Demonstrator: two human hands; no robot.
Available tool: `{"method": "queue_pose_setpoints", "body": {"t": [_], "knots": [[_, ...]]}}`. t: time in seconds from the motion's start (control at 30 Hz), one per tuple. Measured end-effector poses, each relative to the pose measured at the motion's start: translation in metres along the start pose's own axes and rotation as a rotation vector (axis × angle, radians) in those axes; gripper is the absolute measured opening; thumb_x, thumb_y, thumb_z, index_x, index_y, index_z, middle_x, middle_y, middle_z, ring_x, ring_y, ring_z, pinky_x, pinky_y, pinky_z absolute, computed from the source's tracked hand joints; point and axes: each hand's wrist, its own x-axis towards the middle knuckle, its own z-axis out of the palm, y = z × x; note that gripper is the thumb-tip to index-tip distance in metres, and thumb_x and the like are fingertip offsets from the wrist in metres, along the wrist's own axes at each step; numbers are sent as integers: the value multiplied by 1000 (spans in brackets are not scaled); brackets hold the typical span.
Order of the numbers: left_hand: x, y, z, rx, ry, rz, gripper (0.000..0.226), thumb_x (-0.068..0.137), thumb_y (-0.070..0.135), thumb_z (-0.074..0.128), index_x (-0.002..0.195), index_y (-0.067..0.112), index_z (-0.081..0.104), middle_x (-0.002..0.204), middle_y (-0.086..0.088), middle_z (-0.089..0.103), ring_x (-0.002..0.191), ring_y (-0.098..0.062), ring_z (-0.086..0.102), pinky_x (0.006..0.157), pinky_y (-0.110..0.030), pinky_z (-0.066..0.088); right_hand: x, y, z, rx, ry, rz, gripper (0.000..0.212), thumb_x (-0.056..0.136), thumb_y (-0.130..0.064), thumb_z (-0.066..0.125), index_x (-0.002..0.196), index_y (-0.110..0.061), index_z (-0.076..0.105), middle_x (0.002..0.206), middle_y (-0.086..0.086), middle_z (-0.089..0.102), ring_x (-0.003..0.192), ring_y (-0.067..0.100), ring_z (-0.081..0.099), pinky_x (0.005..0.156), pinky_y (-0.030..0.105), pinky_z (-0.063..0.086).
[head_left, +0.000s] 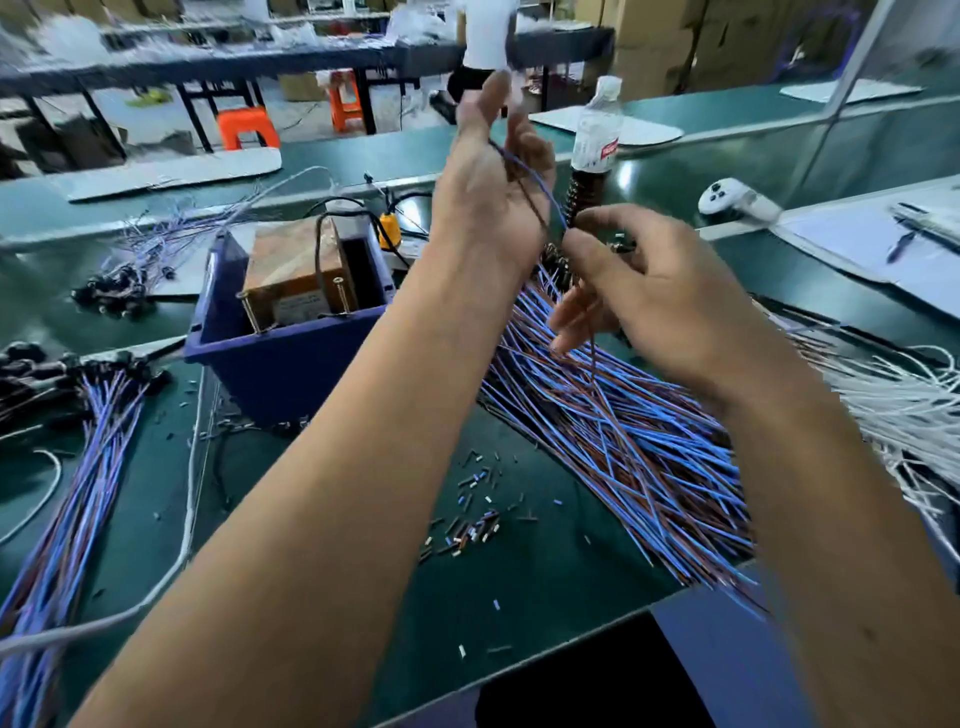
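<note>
Thin, smooth blue-and-brown wire pair (543, 195) pinched in curled left hand (491, 176) and right hand (649, 291).

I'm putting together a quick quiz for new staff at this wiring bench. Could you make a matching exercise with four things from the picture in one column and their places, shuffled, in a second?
Things
1. blue bin
2. water bottle
3. white wires
4. wire pair

Places
A. fanned out at the far right
B. held between the left hand and the right hand
C. left of both arms
D. upright beyond the hands

Pairs: 1-C, 2-D, 3-A, 4-B
</note>
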Motion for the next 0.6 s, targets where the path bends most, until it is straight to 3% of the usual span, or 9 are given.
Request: {"method": "queue_pose_setpoints", "body": {"t": [0.07,0.13,0.2,0.27,0.33,0.4,0.47,0.53,0.6], "knots": [[6,6,0,-104,13,18,35,112,29,39,102,9,65,87,-11,50,64,-9,42,50,-16,45,-2,2,-10,65,-20,-69,16,107,-28,58,111,-17,69,64,4,73,50,20,68,53,28,54],[12,11,1,-113,57,42,34,111,32,41,116,7,64,84,-11,50,65,-10,44,49,-17,46,0,4,-21,48,49,-136,25,106,-32,58,94,-18,75,52,-5,60,44,12,52,47,24,47],[20,11,1,-14,130,57,38,109,35,47,126,4,60,85,-9,53,66,-11,47,52,-21,47,2,3,-34,113,106,-152,38,105,-42,53,88,-17,76,48,-10,48,45,12,41,47,30,42],[26,7,-4,316,231,126,31,107,38,52,112,10,63,86,-3,55,67,-11,46,56,-24,46,4,6,-42,-77,191,-188,43,106,-44,50,83,-17,74,47,-9,47,44,11,39,48,27,38],[30,-2,-16,893,293,242,27,106,38,53,93,20,67,84,3,58,65,-11,49,58,-27,50,3,14,-39,-464,188,-179,38,106,-37,54,76,-20,70,48,-9,50,45,8,44,45,16,31],[32,-13,-36,1421,256,332,30,106,39,53,90,20,70,78,4,64,64,-14,56,68,-35,58,-2,25,-33,-660,105,-76,33,104,-33,59,75,-21,70,55,-9,51,54,12,48,50,24,31],[34,-19,-58,1670,260,343,38,104,43,57,85,13,72,71,-1,66,62,-19,59,70,-36,57,-8,40,-25,-709,15,-4,28,102,-37,63,83,-19,73,68,-1,61,65,23,54,59,34,29],[35,-22,-72,1667,324,293,43,101,42,62,72,10,68,64,-4,66,61,-21,62,68,-35,54,-12,54,-19,-714,36,19,28,98,-43,69,84,-19,73,72,1,67,70,24,60,63,32,33],[35,-24,-77,1401,354,182,36,98,29,70,69,8,68,60,-6,69,64,-23,70,77,-38,62,-13,64,-12,-705,129,0,29,92,-46,76,80,-20,71,69,-1,67,67,22,61,63,32,37]]}}
